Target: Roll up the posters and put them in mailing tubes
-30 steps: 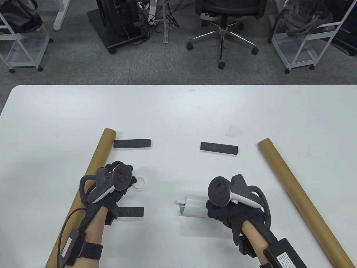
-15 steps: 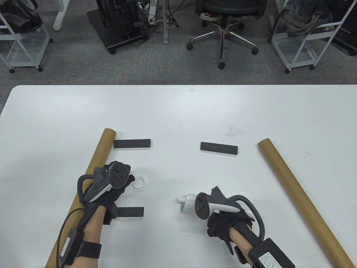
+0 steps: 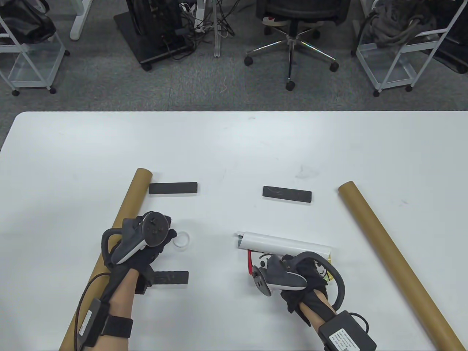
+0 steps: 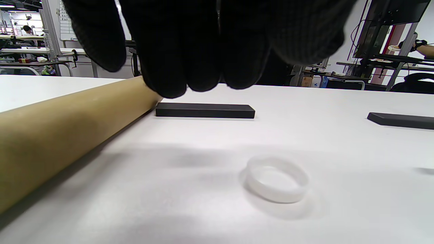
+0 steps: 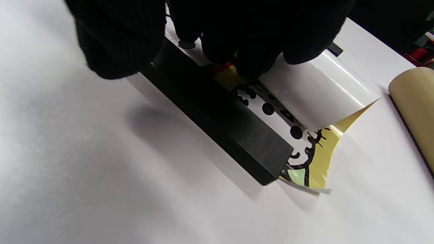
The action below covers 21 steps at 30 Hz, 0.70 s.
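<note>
Judging by the counter [image 3: 234, 146], the job is barely begun: the poster [image 3: 285, 244] lies partly rolled near the front edge, one end pinned under a black bar [image 5: 217, 118], and both cardboard tubes [image 3: 395, 256] lie empty. The right hand [image 3: 307, 281] presses curled fingers [image 5: 251, 51] on the roll. The left hand [image 3: 146, 245] hovers loosely curled, gripping nothing, near a white ring [image 3: 181, 240].

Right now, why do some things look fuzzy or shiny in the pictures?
Left wrist view: the white ring is blurry and the left hand is a dark blob, too close. Right wrist view: light glints on the rolled poster. Table view: sharp, evenly lit.
</note>
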Each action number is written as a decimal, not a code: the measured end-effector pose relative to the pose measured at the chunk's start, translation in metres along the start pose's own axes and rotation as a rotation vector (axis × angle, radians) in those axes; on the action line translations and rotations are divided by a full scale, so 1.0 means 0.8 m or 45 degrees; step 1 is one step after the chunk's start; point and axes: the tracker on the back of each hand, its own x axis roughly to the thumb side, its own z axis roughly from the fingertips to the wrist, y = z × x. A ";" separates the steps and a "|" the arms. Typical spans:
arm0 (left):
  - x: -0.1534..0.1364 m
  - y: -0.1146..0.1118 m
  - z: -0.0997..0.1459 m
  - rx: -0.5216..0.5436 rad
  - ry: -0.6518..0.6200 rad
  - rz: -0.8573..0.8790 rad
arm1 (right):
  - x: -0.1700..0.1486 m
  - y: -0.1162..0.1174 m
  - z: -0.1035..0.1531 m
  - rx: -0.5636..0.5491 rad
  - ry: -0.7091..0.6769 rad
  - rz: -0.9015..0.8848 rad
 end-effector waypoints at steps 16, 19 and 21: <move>-0.001 -0.001 -0.002 -0.024 0.000 0.010 | 0.008 0.021 -0.001 -0.312 -0.070 0.094; 0.001 -0.001 -0.001 -0.024 -0.002 -0.002 | 0.005 0.020 0.002 -0.312 -0.079 0.081; 0.004 0.001 -0.001 -0.015 -0.007 -0.015 | 0.004 0.019 0.002 -0.298 -0.076 0.071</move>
